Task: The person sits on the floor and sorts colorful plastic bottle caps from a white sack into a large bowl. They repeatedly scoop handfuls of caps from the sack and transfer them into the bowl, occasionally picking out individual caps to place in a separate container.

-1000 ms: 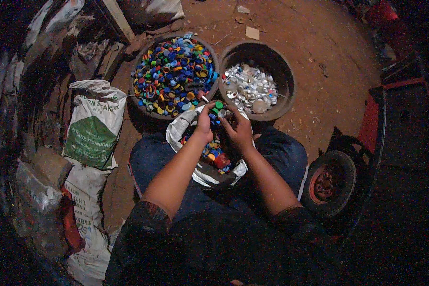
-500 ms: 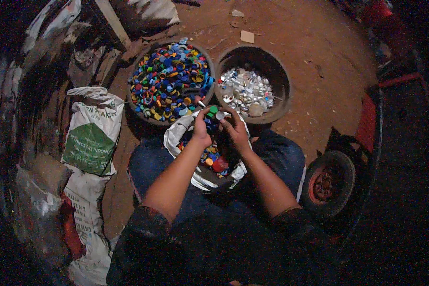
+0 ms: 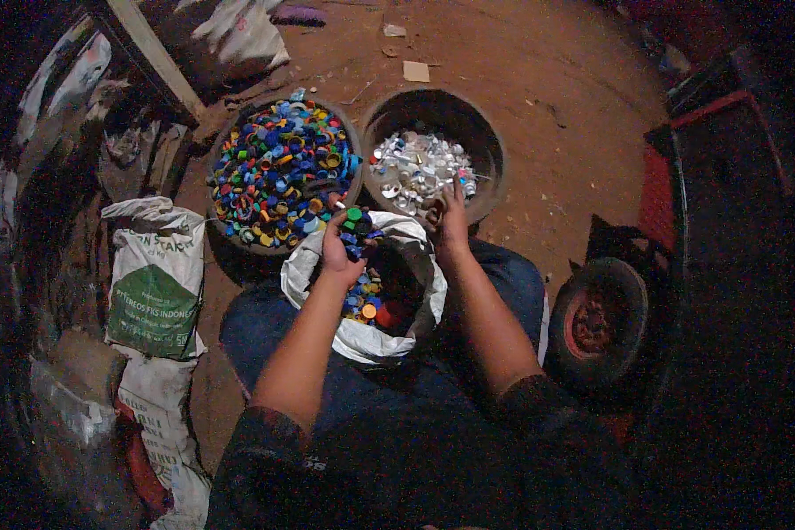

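A white sack sits on my lap, its top rolled back around loose coloured bottle caps. My left hand is cupped at the sack's upper left, gripping several green and dark blue caps. My right hand is raised to the near rim of the right tub, over pale and silver caps, with one finger stretched out and the others bent; I see nothing clearly in it. Left of that tub, another round tub is heaped with multicoloured caps.
Printed white-and-green sacks lie at my left beside dusty bundles. A wooden post leans at upper left. At my right are a wheel with a red hub and a dark frame with red edging. A square scrap lies on the earth floor.
My right hand has moved up from the sack to the right tub, and the silver cap it held is no longer seen in it. The view has shifted slightly.
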Available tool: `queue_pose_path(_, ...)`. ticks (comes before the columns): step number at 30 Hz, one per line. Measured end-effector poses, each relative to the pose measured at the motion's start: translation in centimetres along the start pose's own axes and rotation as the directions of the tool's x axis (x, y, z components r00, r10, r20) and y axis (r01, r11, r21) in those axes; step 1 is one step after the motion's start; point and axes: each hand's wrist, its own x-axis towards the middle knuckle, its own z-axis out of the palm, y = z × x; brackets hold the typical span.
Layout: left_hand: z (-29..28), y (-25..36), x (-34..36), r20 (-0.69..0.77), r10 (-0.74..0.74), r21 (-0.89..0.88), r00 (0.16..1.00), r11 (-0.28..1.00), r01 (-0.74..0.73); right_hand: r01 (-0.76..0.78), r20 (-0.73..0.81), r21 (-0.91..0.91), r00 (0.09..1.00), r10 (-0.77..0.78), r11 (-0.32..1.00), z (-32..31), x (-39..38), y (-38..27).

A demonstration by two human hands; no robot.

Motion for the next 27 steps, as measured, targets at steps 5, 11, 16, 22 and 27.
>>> queue_pose_path(5,0.4,0.4,-0.4,0.010,0.039,0.011,0.999,0.999,-0.039,-0.375,0.488,0.578,0.871,0.061,0.725,0.3,-1.3,0.1)
queue_pose_path(11,-0.4,-0.4,-0.2,0.004,0.086,0.141,0.996,0.986,-0.086,-0.398,0.473,0.410,0.862,0.181,0.821,2.4,-2.6,3.0)
queue_pose_path(16,0.4,-0.9,-1.1,0.124,0.468,0.719,0.875,0.566,-0.404,-0.520,0.474,0.105,0.775,0.418,0.848,5.2,-6.2,4.8)
queue_pose_path(22,-1.0,-0.8,-0.7,0.198,0.550,0.834,0.811,0.340,-0.435,-0.431,0.406,0.291,0.864,0.297,0.854,7.7,-6.3,7.7)
queue_pose_path(27,0.1,0.0,-1.5,0.197,0.702,0.888,0.685,0.168,-0.427,-0.138,0.348,0.229,0.936,0.052,0.964,10.9,-6.9,8.5)
